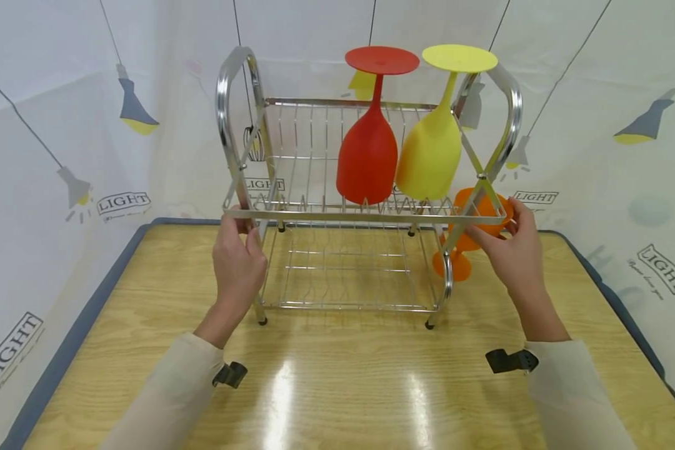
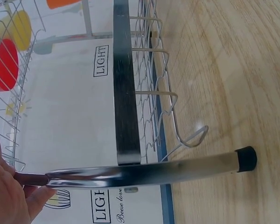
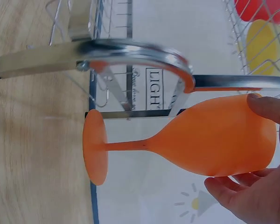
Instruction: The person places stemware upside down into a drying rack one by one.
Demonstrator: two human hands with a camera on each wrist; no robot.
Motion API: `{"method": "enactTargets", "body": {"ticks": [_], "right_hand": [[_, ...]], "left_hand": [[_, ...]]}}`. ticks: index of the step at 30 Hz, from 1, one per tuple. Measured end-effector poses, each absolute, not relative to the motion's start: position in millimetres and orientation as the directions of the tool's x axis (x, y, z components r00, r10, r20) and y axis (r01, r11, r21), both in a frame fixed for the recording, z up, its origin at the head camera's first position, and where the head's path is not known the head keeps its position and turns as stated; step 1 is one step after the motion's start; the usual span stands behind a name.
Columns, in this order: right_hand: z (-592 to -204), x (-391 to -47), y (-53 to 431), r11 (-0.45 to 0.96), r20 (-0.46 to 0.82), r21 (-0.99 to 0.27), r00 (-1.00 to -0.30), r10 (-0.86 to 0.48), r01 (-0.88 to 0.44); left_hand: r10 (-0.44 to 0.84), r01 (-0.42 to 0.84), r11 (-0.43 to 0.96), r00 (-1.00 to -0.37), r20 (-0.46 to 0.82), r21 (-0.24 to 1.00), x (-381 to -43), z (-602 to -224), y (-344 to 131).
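Note:
A two-tier chrome dish rack (image 1: pixel 337 217) stands on the wooden table. My left hand (image 1: pixel 238 262) grips the rack's left side just under the upper tier's front corner. On the right, my right hand (image 1: pixel 512 250) holds an orange goblet (image 3: pixel 214 135) by its bowl, fingers and thumb around it near the rim. The goblet is upright, its foot toward the table, beside the rack's right side and partly behind its frame. On the upper tier a red goblet (image 1: pixel 367 162) and a yellow goblet (image 1: pixel 430 156) stand upside down next to each other.
The rack's lower tier (image 1: pixel 349 269) is a wire shelf near the table (image 1: pixel 337 381). Printed white cloth (image 1: pixel 157 150) with lamp pictures hangs behind and along both sides. Dark bands (image 1: pixel 505 361) circle both wrists.

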State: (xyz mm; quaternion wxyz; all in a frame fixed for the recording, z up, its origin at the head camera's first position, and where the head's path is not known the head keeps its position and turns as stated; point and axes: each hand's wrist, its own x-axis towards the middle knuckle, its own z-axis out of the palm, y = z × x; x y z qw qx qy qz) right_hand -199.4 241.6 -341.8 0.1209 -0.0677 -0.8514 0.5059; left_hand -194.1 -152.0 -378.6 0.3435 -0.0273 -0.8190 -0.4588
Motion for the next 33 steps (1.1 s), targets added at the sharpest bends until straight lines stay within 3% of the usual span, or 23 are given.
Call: {"method": "enactTargets", "body": {"ticks": [33], "right_hand": [[-321,-143,249,0.511,0.185,-0.859,-0.945,0.269,-0.023]], "left_hand": [[-0.248,0.358,0.601,-0.766,0.593,0.715,-193,-378,-150]]}}
